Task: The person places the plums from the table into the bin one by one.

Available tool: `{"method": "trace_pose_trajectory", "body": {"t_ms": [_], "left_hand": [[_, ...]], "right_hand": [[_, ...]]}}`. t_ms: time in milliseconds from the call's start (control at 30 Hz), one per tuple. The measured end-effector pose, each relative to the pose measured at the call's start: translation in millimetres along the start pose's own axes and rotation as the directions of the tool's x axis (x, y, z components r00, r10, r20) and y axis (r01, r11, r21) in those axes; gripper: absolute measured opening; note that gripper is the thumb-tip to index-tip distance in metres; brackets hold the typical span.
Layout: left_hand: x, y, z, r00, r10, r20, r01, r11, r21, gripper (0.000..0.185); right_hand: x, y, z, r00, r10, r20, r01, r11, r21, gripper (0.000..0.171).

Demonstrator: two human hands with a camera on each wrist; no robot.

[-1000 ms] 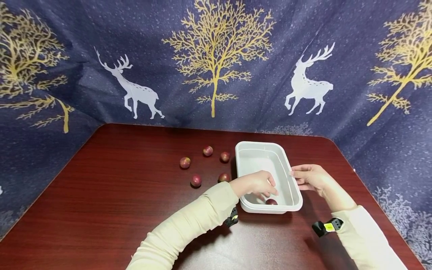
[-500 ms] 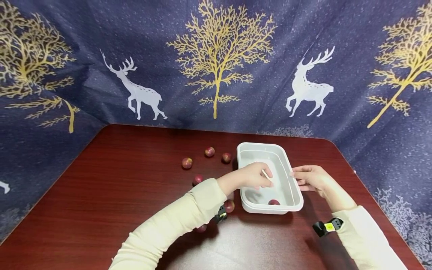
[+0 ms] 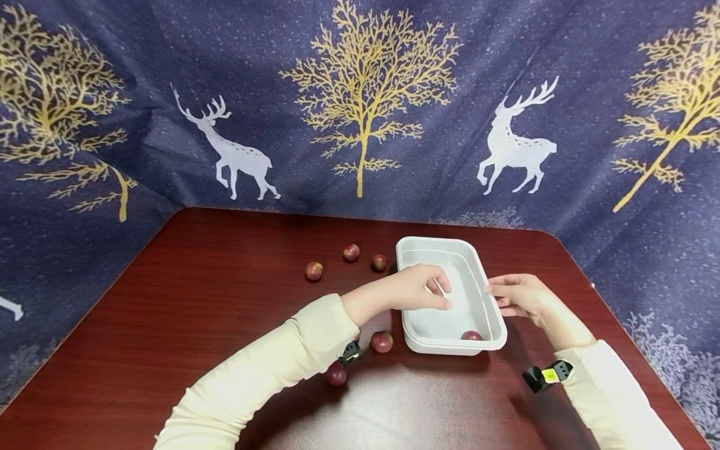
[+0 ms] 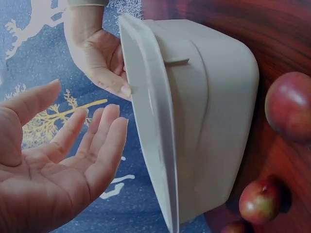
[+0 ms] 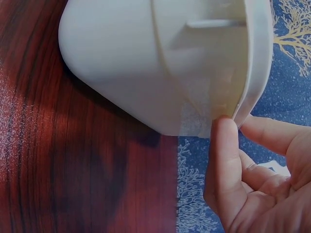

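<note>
Left hand [image 3: 419, 289] is up over the white tray [image 3: 419, 245], palm empty, fingers [image 4: 104, 141] loosely spread and relaxed, holding nothing. 1 s ago it was low in the tray's near end right by a plum; 0.5 s ago it was lifting; now it sits higher and nearer the left rim. So the drop reads as done: 1 plum in tray [image 3: 471, 335] lies alone at the near right corner, clear of the hand.

Right hand [image 3: 520, 295] has not moved across the 3 frames. It rests at the tray's right rim, thumb tip [image 5: 224, 141] touching the rim edge and the other fingers loosely bent beside it. It reads as steadying, not a full grip; whether it actually pinches the rim is hard to tell.

5 plums are out on the desk [image 3: 185, 294]: 3 far ones left of the tray at [image 3: 314, 270], [image 3: 351, 252] and [image 3: 379, 262], plus 2 near ones by the left sleeve [image 3: 264, 369], plum A [image 3: 382, 341] just beside the tray's near left corner and plum B [image 3: 337, 374] closer to the elbow. The 2 near ones show more now because the arm pulled back.

Judgement: 1 of 6 is in, and the left hand is free for another.
</note>
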State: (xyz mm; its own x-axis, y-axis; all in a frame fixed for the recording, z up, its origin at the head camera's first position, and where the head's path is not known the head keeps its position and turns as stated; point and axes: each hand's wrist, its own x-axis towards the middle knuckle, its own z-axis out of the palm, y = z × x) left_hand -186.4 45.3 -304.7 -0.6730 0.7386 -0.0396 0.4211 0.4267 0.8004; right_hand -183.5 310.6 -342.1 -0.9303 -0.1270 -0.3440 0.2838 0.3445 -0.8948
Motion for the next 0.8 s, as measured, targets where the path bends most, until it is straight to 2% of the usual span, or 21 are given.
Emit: {"method": "trace_pose_trajectory", "body": {"t_ms": [200, 400, 600, 800], "left_hand": [[-15.7, 0.9, -6.4, 0.999, 0.026, 0.039, -0.027, 1.0, 0.016, 0.026], [-31.4, -2.3, -11.6, 0.999, 0.034, 0.01, -0.035, 0.991, 0.129, 0.024], [-41.4, -11.7, -17.8, 0.997, 0.072, 0.011, -0.073, 0.982, 0.172, 0.025], [-52.3, -16.2, -20.7, 0.99, 0.134, 0.049, -0.142, 0.953, 0.269, 0.028]], "right_hand": [[-0.5, -1.0, 0.4, 1.0, -0.002, -0.007, 0.002, 1.0, -0.005, 0.048], [-1.7, -0.9, 1.0, 1.0, -0.004, -0.007, 0.004, 1.0, -0.015, 0.05], [-2.4, -1.6, 1.3, 1.0, -0.004, -0.011, 0.003, 1.0, -0.021, 0.05], [-2.9, -3.7, 2.8, 1.0, -0.003, -0.022, 0.002, 1.0, -0.026, 0.05]]}}
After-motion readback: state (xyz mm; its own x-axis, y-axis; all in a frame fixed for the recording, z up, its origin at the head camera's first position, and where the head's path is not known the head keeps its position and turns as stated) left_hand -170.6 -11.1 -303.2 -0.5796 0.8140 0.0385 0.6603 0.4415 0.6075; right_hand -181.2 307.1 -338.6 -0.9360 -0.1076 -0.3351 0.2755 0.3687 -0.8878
